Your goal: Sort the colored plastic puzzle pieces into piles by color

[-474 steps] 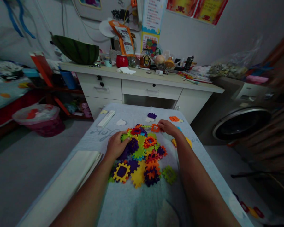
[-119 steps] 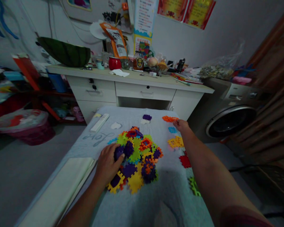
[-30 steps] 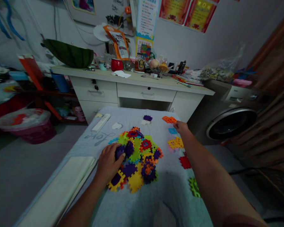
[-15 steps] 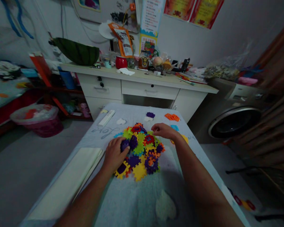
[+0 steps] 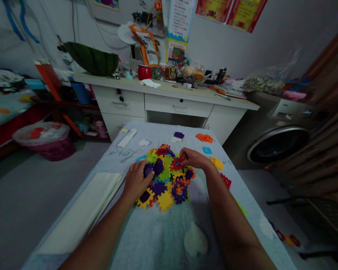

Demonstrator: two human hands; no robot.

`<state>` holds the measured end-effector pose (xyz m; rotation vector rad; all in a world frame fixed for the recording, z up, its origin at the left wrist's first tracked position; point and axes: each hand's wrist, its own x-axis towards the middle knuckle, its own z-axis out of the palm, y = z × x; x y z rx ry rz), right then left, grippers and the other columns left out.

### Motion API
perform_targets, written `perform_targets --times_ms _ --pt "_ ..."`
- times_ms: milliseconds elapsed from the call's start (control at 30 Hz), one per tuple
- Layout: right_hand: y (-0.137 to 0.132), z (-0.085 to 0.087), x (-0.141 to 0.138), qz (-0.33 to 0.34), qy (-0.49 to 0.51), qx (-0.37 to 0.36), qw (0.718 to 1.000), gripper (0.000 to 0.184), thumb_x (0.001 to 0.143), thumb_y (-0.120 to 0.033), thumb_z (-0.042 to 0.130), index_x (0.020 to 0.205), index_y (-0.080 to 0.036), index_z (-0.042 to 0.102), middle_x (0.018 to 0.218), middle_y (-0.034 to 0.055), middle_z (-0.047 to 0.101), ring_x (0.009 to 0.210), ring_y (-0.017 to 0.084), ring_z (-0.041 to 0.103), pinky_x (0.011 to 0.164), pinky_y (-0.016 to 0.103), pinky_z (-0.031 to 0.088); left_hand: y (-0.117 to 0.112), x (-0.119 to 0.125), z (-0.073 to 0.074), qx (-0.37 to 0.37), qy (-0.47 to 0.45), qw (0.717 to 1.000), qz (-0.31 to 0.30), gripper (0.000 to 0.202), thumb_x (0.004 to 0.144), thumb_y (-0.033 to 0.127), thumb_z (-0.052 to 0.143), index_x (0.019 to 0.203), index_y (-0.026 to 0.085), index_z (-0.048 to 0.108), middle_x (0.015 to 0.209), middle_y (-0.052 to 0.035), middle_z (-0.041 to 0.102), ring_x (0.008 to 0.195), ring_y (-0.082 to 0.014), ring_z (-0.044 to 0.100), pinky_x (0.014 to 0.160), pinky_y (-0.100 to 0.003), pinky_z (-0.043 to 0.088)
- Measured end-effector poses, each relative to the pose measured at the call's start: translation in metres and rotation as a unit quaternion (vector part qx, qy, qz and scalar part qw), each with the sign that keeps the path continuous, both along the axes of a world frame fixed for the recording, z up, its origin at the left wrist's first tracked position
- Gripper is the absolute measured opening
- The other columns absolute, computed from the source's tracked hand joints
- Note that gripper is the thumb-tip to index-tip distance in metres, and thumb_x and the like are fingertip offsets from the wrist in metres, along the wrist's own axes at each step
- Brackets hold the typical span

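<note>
A heap of toothed plastic building pieces point(image 5: 165, 200) in yellow, purple, green, red and orange lies mid-table. At the heap's left side is my left hand point(image 5: 136, 178), its thumb and fingers closed about a purple toothed piece point(image 5: 148, 170). My right hand point(image 5: 193, 157) reaches in from the right, fingertips pinched at the edge of a red square toothed piece point(image 5: 177, 163). Sorted by colour, small groups lie around: purple pieces point(image 5: 179, 135), orange pieces point(image 5: 204, 138), blue pieces point(image 5: 207, 150), yellow pieces point(image 5: 217, 163), red pieces point(image 5: 225, 180) and green pieces point(image 5: 241, 208), partly behind my right forearm.
A pale cloth point(image 5: 208, 213) covers the table. On its left are a folded white sheet point(image 5: 81, 210) and a white remote-like bar point(image 5: 127, 138). Beyond stands a cluttered desk point(image 5: 169, 92), with a washing machine point(image 5: 270, 138) at right and a pink basket point(image 5: 43, 144) on the floor.
My right hand has moved slightly left and down, onto the red piece. The red and green groups at right now show beside my forearm. My left hand stays put.
</note>
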<state>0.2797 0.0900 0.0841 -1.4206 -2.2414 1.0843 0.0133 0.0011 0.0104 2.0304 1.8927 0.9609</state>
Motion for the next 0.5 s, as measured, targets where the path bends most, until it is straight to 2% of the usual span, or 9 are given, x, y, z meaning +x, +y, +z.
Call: perform_targets --times_ms 133,333,500 --pt "-0.004 0.017 0.013 -0.023 0.067 -0.008 0.997 0.017 0.068 -0.012 0.062 0.081 -0.020 0.054 0.066 -0.0062 0.053 0.062 0.010 0.048 0.056 0.020 0.036 0.000 0.001 0.001 0.003 0.001 1.000 0.002 0.035 0.083 0.037 0.055 0.115 0.022 0.058 0.122 -0.0088 0.061 0.117 -0.0288 0.051 0.103 -0.046 0.040" --pt "-0.022 0.051 0.055 -0.124 0.181 0.032 0.975 0.017 0.069 -0.015 0.065 0.082 -0.020 0.056 0.067 -0.0047 0.055 0.063 0.010 0.049 0.059 0.021 0.039 0.000 0.000 0.001 -0.006 0.004 1.000 -0.001 0.035 0.083 0.038 0.055 0.115 0.023 0.058 0.121 -0.0076 0.061 0.119 -0.0284 0.050 0.103 -0.044 0.040" --pt "-0.049 0.054 0.103 -0.225 0.179 0.008 0.958 0.017 0.066 -0.014 0.070 0.079 -0.018 0.060 0.064 -0.0035 0.056 0.059 0.010 0.047 0.056 0.021 0.038 0.001 -0.001 -0.002 -0.002 0.015 1.000 -0.002 0.037 0.084 0.039 0.054 0.117 0.022 0.058 0.122 -0.0088 0.061 0.118 -0.0292 0.051 0.104 -0.046 0.039"
